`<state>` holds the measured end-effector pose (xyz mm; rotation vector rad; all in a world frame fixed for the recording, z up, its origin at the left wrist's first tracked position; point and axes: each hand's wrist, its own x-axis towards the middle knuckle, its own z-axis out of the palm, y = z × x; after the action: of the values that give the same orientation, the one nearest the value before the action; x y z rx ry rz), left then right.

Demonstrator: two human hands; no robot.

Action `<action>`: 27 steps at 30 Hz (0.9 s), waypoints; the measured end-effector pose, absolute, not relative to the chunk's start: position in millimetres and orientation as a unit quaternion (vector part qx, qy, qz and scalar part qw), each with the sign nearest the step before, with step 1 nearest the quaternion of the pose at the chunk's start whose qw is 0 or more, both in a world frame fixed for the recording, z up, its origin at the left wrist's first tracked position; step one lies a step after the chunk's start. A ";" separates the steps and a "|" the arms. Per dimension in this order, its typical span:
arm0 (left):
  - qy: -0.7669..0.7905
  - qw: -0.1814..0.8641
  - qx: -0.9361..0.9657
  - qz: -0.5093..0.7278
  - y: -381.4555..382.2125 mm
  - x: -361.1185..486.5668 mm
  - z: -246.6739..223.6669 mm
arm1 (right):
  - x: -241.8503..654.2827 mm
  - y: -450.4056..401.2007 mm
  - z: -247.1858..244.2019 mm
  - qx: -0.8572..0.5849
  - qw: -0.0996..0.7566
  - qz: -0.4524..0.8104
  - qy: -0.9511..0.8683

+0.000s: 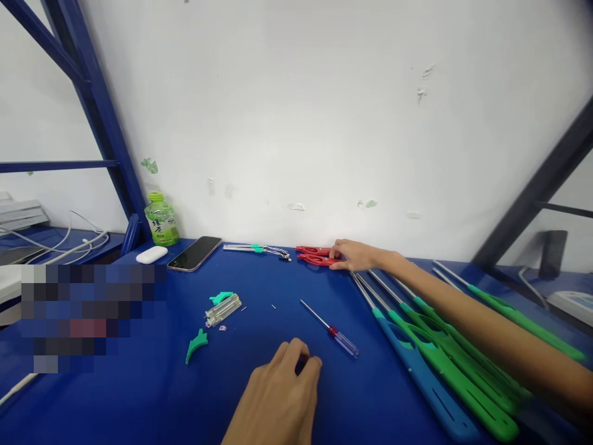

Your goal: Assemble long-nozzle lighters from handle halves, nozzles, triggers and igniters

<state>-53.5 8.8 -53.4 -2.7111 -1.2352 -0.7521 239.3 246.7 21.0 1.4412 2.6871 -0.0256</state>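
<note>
Beyond the screwdriver point(344, 341), the right hand point(354, 254) grips red handles point(328, 262); nearer than it, the left hand point(283, 386) curls, contents hidden.

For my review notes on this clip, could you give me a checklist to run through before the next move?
1. Right hand touching the red plastic looped handles: ok; grip firmness hidden.
2. Left hand empty: cannot tell, its palm is hidden.
3. Metal-shafted screwdriver with translucent purple handle lying near the left hand: ok.
4. Curved teal plastic pieces gathered together: not ok, they lie apart on the blue table.
5. Right forearm clear of the long green plastic handles: cannot tell, it crosses above them in view.
</note>
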 end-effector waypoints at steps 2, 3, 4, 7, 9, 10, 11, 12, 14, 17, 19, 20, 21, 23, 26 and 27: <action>-0.398 0.029 -0.882 -0.250 8.8 -53.6 -54.0 | 239.4 242.3 22.1 0.467 0.058 -0.037 0.882; -0.396 0.027 -0.882 -0.252 8.8 -53.6 -54.4 | 239.1 238.7 22.8 0.464 0.063 -0.051 0.882; -0.395 0.026 -0.882 -0.255 9.0 -53.6 -54.9 | 238.6 234.1 23.8 0.460 0.067 -0.064 0.883; -0.398 0.027 -0.877 -0.269 9.7 -53.9 -56.1 | 237.4 215.5 29.2 0.449 0.068 -0.092 0.886; -0.407 0.029 -0.867 -0.287 10.1 -55.4 -55.7 | 236.9 199.0 35.4 0.444 0.056 -0.101 0.889; -0.414 0.029 -0.859 -0.299 10.2 -56.7 -54.9 | 236.5 189.4 39.3 0.441 0.047 -0.104 0.890; -0.424 0.031 -0.850 -0.310 10.0 -58.6 -53.6 | 235.5 178.8 43.4 0.440 0.037 -0.106 0.891; -0.440 0.033 -0.837 -0.323 9.6 -61.1 -51.9 | 234.0 167.2 47.7 0.437 0.027 -0.107 0.893; -0.486 0.031 -0.801 -0.347 8.1 -67.1 -47.1 | 228.8 141.7 55.6 0.427 0.007 -0.111 0.897; -0.542 -0.023 -0.755 -0.368 5.0 -77.2 -38.7 | 216.7 104.0 63.3 0.398 -0.015 -0.124 0.909; -0.532 -0.099 -0.759 -0.362 3.2 -82.9 -33.6 | 208.1 85.3 64.5 0.377 -0.021 -0.135 0.916; -0.517 -0.140 -0.765 -0.358 2.5 -85.0 -31.6 | 204.2 79.1 63.8 0.370 -0.023 -0.139 0.918; -0.501 -0.178 -0.769 -0.355 1.8 -86.6 -29.8 | 200.9 75.0 62.5 0.363 -0.025 -0.144 0.920; -0.486 -0.234 -0.767 -0.348 0.5 -88.6 -27.1 | 196.4 72.1 58.0 0.355 -0.029 -0.153 0.922; -0.501 -0.258 -0.753 -0.340 -1.2 -89.6 -24.0 | 194.4 75.0 49.6 0.349 -0.034 -0.162 0.922; -0.510 -0.258 -0.748 -0.336 -1.6 -90.0 -23.2 | 194.4 76.2 46.9 0.349 -0.035 -0.165 0.922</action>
<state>-90.0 -1.6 -23.2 -2.8385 -1.9353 -1.2743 194.4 76.2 46.9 1.1204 2.9629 -0.5288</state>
